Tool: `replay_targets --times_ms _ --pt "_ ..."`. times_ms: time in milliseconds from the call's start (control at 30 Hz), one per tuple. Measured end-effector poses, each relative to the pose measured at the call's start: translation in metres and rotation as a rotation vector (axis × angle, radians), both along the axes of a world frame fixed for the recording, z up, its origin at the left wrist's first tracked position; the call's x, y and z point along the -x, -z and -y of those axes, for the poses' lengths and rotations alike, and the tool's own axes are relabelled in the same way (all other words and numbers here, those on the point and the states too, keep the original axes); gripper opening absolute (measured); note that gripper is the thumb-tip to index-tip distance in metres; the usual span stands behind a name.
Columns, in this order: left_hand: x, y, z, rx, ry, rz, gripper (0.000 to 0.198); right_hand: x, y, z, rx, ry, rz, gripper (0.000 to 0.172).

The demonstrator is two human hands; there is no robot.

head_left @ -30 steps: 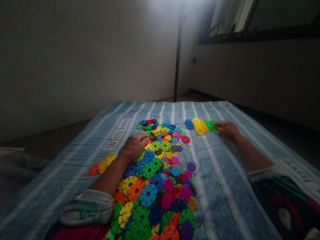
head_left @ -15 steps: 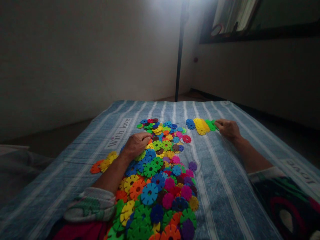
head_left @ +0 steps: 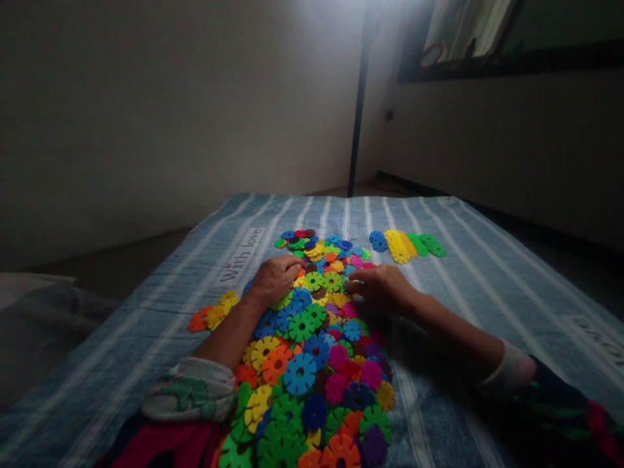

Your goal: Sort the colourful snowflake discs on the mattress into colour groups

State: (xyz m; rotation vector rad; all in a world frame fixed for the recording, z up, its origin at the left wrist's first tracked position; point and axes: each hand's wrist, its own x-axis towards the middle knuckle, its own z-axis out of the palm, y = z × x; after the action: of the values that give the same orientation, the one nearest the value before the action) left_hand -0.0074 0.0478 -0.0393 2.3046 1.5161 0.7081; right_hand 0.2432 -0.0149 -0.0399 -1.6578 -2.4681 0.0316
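Flower-shaped plastic discs (head_left: 299,374) in many colours lie in a long heap down the middle of the cloth. At the heap's upper left edge rests my left hand (head_left: 277,279), its fingers curled closed near orange and yellow discs; whatever they hold is hidden. My right hand (head_left: 387,289) reaches in from the right, its fingers stretched over the heap's right edge beside lime green discs (head_left: 333,281). No disc shows clearly in it. Beyond it, a row of blue, yellow and green discs (head_left: 400,246) lies flat, grouped by colour and overlapping, with no hand touching it.
A blue striped cloth (head_left: 160,325) with printed words covers the surface. Several orange and yellow discs (head_left: 214,316) lie left of the heap, beside my left forearm. A dark pole (head_left: 358,117) stands past the far edge, near the wall and a window (head_left: 463,32).
My right hand has left the green end of the sorted row and moved left to the heap. Green discs now lie uncovered there. My left hand stays at the heap's edge.
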Motion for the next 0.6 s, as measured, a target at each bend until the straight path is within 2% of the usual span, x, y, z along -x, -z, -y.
replay_targets --times_ms 200,400,600 --pt "-0.001 0.0 0.001 -0.008 0.007 -0.002 0.04 0.006 -0.006 0.002 0.089 0.035 0.103 0.031" --pt "-0.001 -0.001 0.001 -0.013 0.009 -0.012 0.039 0.0 -0.009 0.002 0.089 0.068 0.084 0.026" --pt "-0.001 -0.001 0.0 -0.013 0.013 0.008 0.038 0.013 -0.011 0.005 0.13 0.057 0.072 0.027"
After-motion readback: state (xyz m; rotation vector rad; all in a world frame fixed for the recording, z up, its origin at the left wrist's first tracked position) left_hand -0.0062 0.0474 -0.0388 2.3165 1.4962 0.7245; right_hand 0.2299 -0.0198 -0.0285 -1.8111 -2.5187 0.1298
